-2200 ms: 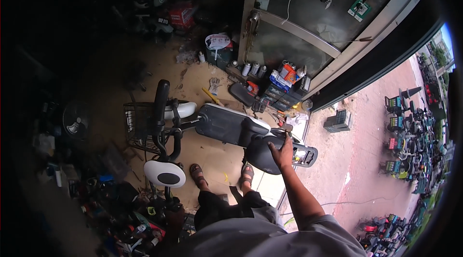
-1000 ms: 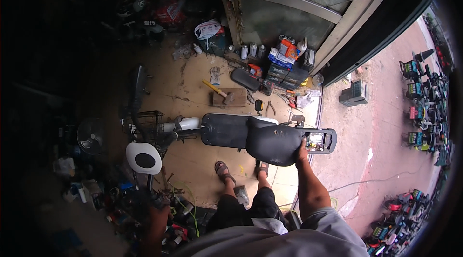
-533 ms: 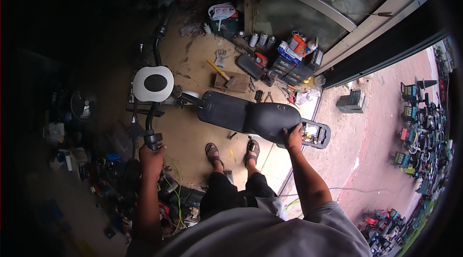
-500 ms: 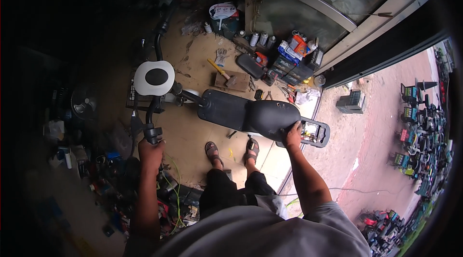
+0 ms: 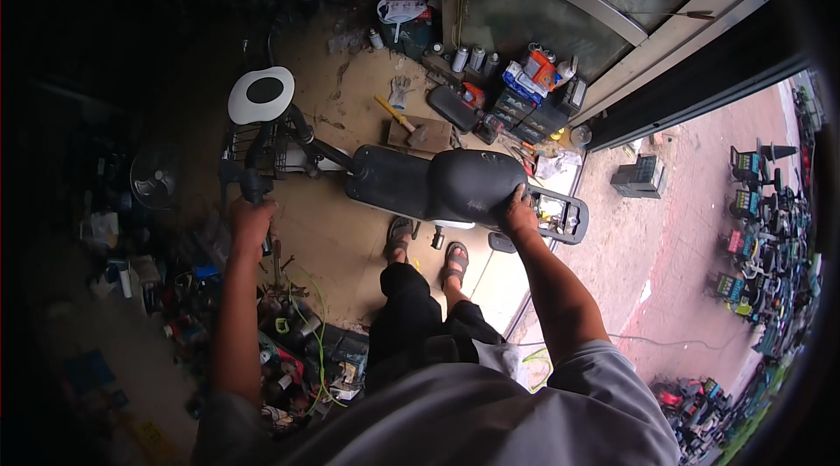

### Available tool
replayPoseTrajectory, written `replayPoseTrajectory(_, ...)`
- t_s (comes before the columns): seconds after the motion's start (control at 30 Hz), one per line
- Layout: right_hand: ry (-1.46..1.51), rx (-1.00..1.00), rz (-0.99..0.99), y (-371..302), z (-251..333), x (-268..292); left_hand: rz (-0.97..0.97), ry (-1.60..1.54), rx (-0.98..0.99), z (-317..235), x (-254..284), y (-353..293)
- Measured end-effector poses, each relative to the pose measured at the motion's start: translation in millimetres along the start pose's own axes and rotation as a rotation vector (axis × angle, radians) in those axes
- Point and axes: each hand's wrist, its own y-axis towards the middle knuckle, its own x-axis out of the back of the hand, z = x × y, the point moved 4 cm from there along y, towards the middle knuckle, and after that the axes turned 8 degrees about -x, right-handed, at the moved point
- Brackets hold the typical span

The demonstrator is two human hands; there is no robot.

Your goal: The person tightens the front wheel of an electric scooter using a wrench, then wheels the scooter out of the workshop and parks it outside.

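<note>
A black electric scooter stands across the floor in front of me, its handlebar [image 5: 254,155] to the left and its seat [image 5: 477,186] to the right. My left hand [image 5: 252,219] is closed round the near handlebar grip. At the rear edge of the seat, beside the rear rack [image 5: 564,217], my right hand [image 5: 520,214] holds on with its fingers bent over the edge. A white, rounded front panel with a dark oval [image 5: 265,91] sits at the handlebar's middle. The black footboard [image 5: 385,177] lies between handlebar and seat.
A yellow-handled hammer [image 5: 398,116] lies on a wooden block [image 5: 420,135] beyond the scooter. Batteries [image 5: 529,116] and spray cans [image 5: 468,59] stand by the glass door [image 5: 534,7]. Loose parts and a green cable [image 5: 322,343] clutter the near left. Outside stand several parked scooters [image 5: 744,230].
The scooter has shifted left and away from me, with both my hands still on it. Its handlebar has turned, and my feet have moved.
</note>
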Motion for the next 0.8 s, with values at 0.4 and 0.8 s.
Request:
replayPoseTrajectory(0.4,0.018,-0.008,-0.024,14.7,46.6,-5.7,0.002,0.07,0.035,11.5,23.5,46.4)
replayPoseTrajectory(0.8,0.033,-0.03,-0.027,4.6,68.6,-25.9,0.071,-0.031,-0.026,6.2,30.6,42.1)
